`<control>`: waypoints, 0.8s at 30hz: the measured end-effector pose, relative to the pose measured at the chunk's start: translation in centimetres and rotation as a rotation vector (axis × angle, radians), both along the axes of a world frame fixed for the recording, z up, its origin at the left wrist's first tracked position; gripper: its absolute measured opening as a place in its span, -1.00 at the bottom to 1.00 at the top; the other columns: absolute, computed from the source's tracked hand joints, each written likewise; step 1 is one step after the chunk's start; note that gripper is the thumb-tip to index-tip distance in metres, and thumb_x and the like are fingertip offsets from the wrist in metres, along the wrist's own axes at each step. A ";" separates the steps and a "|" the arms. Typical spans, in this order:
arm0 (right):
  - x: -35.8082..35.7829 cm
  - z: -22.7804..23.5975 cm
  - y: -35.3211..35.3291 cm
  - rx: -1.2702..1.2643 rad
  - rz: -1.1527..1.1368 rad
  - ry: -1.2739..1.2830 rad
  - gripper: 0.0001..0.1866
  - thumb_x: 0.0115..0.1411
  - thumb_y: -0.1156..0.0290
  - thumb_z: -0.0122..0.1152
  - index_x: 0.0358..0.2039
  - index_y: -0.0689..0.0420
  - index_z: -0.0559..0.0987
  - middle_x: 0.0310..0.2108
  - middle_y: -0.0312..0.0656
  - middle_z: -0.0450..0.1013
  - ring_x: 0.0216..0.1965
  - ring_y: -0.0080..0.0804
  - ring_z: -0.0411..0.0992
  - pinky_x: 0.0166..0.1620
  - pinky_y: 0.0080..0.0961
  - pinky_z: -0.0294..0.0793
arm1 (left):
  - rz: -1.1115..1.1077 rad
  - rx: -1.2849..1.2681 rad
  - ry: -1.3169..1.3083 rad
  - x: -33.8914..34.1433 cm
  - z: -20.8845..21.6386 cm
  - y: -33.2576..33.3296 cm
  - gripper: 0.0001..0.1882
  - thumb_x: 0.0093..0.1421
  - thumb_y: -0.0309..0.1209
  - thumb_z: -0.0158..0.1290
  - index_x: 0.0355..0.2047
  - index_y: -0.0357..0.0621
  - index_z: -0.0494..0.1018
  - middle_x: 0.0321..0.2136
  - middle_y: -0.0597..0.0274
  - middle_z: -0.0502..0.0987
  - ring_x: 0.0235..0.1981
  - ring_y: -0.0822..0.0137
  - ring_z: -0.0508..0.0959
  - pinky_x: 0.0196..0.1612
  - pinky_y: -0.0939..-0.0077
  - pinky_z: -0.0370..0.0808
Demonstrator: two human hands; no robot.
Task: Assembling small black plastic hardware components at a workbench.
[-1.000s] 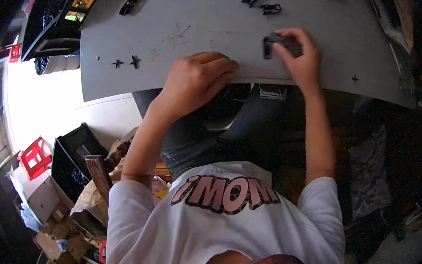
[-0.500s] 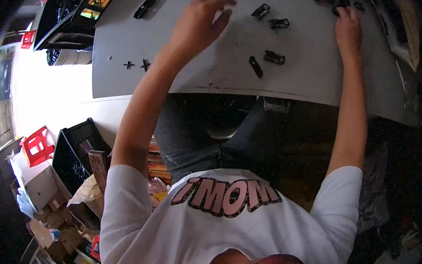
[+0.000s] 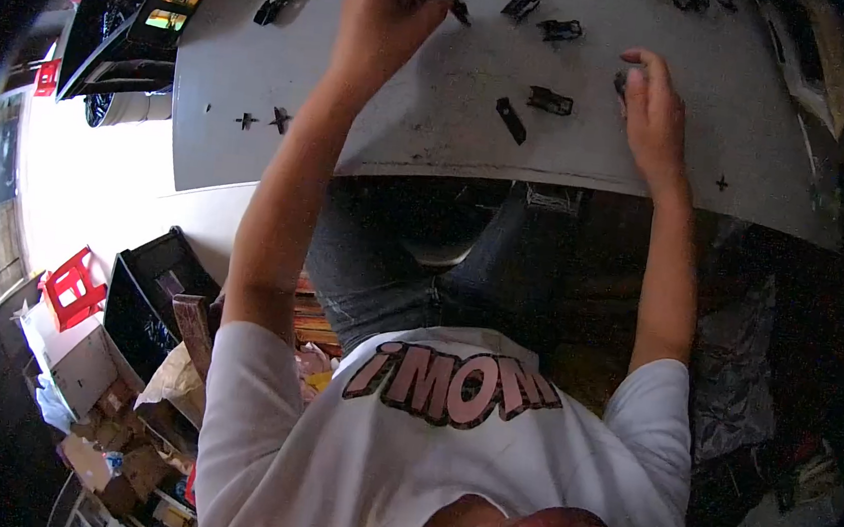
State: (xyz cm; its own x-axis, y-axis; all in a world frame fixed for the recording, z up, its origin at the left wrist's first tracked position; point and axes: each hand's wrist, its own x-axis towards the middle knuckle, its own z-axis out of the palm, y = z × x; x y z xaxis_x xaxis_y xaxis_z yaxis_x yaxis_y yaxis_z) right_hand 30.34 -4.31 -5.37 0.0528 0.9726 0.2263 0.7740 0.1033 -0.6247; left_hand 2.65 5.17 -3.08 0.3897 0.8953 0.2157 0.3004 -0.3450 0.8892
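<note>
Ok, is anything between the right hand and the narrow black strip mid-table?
Yes, a black frame-like piece lies on the table just right of the strip, between it and the right hand.

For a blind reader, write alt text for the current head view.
Over a grey table, the left hand is at a black part and the right hand holds a small dark piece; more black parts lie between.

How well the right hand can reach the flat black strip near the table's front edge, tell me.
Probably yes: bare tabletop leads from the right hand to the flat black strip along the near side. A black frame-shaped part sits beside it, and the small dark part in hand may hinder grasping.
</note>
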 end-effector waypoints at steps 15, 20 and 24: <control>0.4 1.8 -2.4 0.084 0.080 -0.436 -0.65 0.21 0.17 0.03 -0.07 0.11 0.41 -0.23 -0.17 0.42 -0.30 -0.28 0.45 -0.31 -0.37 0.45 | -0.006 -0.217 -0.051 -1.9 -1.7 -10.1 -0.69 0.03 -0.55 0.12 -0.16 -0.22 0.46 -0.34 0.20 0.54 -0.33 0.49 0.48 -0.25 0.59 0.42; -3.9 2.8 -2.8 0.004 0.133 -0.199 -0.72 0.10 0.38 0.19 -0.16 0.12 0.48 -0.22 -0.23 0.41 -0.25 -0.28 0.44 -0.25 -0.42 0.43 | -0.037 -0.130 -0.079 -1.9 -2.0 -10.1 -0.69 0.01 -0.61 0.11 -0.17 -0.21 0.45 -0.43 0.20 0.53 -0.45 0.54 0.48 -0.36 0.62 0.44; -5.6 3.0 -2.1 0.175 0.271 -0.342 -0.73 0.08 0.37 0.20 -0.19 0.14 0.48 -0.22 -0.20 0.41 -0.24 -0.23 0.44 -0.25 -0.40 0.45 | -0.067 -0.175 -0.087 -2.0 -1.9 -10.0 -0.70 0.02 -0.61 0.11 -0.18 -0.22 0.45 -0.42 0.18 0.53 -0.47 0.54 0.48 -0.36 0.64 0.45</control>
State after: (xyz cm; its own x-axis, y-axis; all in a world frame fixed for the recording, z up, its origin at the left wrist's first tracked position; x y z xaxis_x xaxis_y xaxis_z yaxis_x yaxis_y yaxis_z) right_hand 24.71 -6.42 -2.35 -0.3040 0.8866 0.3485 0.8628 0.4113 -0.2938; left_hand 0.62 -4.79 -4.97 0.4367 0.8946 0.0945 0.2017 -0.1998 0.9588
